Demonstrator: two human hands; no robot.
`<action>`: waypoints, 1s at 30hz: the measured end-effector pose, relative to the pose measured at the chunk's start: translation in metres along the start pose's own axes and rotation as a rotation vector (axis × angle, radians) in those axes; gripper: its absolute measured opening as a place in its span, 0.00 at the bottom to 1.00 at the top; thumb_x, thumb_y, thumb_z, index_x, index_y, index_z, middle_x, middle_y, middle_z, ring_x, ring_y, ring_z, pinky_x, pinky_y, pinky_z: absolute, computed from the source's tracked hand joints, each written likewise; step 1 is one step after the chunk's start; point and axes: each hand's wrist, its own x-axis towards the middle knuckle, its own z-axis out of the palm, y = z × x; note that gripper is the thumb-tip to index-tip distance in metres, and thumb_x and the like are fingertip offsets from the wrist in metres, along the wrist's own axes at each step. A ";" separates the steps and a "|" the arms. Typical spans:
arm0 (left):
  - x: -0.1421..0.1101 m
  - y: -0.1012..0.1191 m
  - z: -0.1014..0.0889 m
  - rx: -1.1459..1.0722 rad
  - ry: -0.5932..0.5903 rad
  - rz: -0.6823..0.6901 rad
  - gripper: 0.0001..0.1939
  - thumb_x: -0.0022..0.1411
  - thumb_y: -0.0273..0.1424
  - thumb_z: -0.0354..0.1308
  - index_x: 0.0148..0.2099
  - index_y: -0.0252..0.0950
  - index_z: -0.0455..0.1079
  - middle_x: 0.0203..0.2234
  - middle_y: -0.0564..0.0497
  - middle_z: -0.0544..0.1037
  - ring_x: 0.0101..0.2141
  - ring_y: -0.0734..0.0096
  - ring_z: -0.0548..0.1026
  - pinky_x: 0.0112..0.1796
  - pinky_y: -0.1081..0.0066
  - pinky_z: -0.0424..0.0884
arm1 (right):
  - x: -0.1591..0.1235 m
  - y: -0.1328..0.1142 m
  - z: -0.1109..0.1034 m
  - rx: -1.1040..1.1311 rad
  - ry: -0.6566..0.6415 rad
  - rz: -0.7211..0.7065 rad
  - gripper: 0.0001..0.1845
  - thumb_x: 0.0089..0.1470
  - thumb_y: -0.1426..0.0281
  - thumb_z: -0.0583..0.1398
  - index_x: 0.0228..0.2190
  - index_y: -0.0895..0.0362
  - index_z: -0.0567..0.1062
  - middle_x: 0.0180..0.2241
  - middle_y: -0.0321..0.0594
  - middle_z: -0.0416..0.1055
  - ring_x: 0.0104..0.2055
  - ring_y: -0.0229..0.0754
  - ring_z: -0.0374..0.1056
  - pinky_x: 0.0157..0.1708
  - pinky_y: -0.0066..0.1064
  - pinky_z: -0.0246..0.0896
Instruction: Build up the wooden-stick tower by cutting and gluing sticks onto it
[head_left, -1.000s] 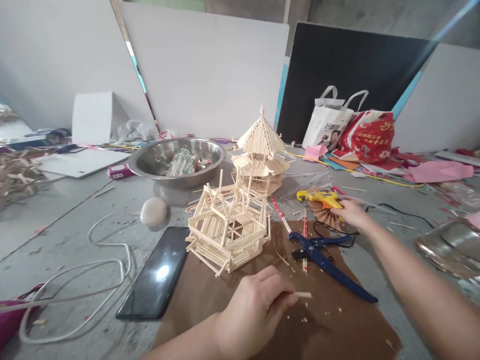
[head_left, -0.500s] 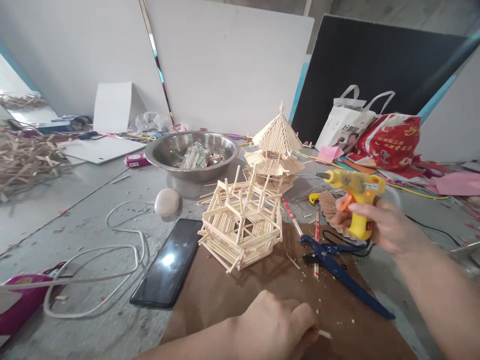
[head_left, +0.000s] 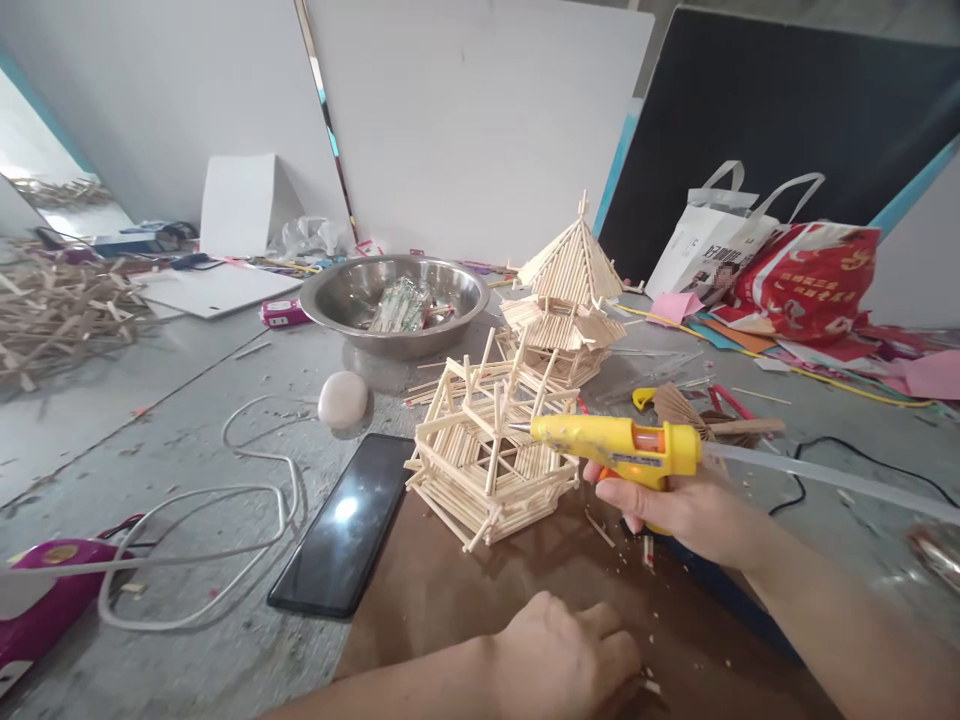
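My right hand (head_left: 675, 500) grips a yellow hot glue gun (head_left: 615, 446). Its nozzle reaches the right side of a hexagonal frame of thin wooden sticks (head_left: 484, 460); whether it touches a stick, I cannot tell. A clear glue stick (head_left: 810, 470) juts from the gun's back. My left hand (head_left: 566, 650) is closed low over the brown board (head_left: 427, 600), its fingertips hidden, so what they hold does not show. Behind the frame stands a tiered stick pagoda (head_left: 570, 270) with a pointed roof. Blue-handled cutters (head_left: 735, 590) lie partly beneath my right forearm.
Left of the frame lie a black phone (head_left: 341, 530), a white rounded object (head_left: 343, 399) and a looped white cable (head_left: 285, 480). Behind stands a steel basin (head_left: 394, 340) with packaged sticks. Bags (head_left: 806, 280) and coloured paper fill the back right; piled sticks (head_left: 60, 310) lie far left.
My right hand has brought the glue gun left and down, from beyond the cutters to the stick frame. My left hand stays closed in nearly the same place. The view has shifted slightly.
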 end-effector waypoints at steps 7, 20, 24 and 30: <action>0.000 0.001 -0.001 0.008 -0.020 -0.006 0.09 0.58 0.37 0.49 0.30 0.38 0.60 0.25 0.57 0.71 0.19 0.78 0.69 0.13 0.75 0.56 | 0.002 -0.003 0.007 -0.273 0.131 -0.112 0.09 0.47 0.62 0.57 0.26 0.53 0.73 0.22 0.32 0.73 0.25 0.40 0.69 0.24 0.27 0.63; -0.001 0.000 0.004 0.012 0.004 0.014 0.09 0.57 0.37 0.50 0.30 0.37 0.59 0.24 0.56 0.70 0.17 0.79 0.67 0.13 0.75 0.53 | 0.005 -0.012 0.014 -0.276 0.101 -0.107 0.11 0.50 0.60 0.55 0.25 0.54 0.71 0.22 0.34 0.72 0.28 0.40 0.67 0.27 0.28 0.61; -0.001 0.000 0.003 0.026 -0.021 0.013 0.08 0.57 0.36 0.51 0.30 0.38 0.59 0.25 0.56 0.70 0.18 0.78 0.68 0.12 0.73 0.53 | 0.004 -0.014 0.015 -0.260 0.125 -0.121 0.11 0.48 0.61 0.56 0.24 0.55 0.71 0.22 0.33 0.71 0.25 0.38 0.65 0.25 0.28 0.59; -0.001 0.000 0.002 0.014 -0.026 0.019 0.08 0.57 0.36 0.51 0.31 0.37 0.59 0.26 0.56 0.70 0.19 0.78 0.68 0.13 0.75 0.55 | 0.005 -0.014 0.016 -0.245 0.123 -0.126 0.11 0.48 0.61 0.57 0.24 0.55 0.70 0.21 0.32 0.69 0.24 0.37 0.64 0.25 0.27 0.58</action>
